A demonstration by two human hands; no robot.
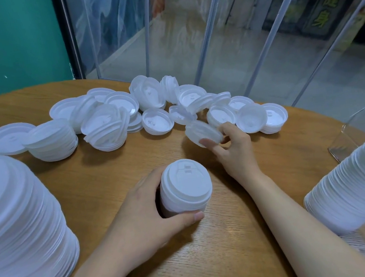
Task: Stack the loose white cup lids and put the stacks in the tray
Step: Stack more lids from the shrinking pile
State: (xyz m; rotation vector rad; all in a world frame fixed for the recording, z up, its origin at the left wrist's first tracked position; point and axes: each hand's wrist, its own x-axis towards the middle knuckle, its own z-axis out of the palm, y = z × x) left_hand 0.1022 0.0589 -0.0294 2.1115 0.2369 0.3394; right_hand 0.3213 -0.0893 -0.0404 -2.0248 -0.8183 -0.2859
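My left hand (138, 218) grips a short stack of white lids (185, 188) standing on the wooden table (116, 170) in the middle foreground. Farther out and to the right, my right hand (234, 150) pinches a single white lid (201, 132), tilted on edge, at the near side of the loose pile. Several loose white lids (149, 105) lie scattered across the far half of the table, some nested in small clumps. A clear plastic tray (361, 128) sits at the right edge and holds a long stack of lids (355, 187) lying on its side.
A tall stack of white lids (19, 227) stands at the near left. The round table's far edge runs just behind the pile. Beyond it are clear plastic curtain strips (206, 30) and a green wall (6, 43).
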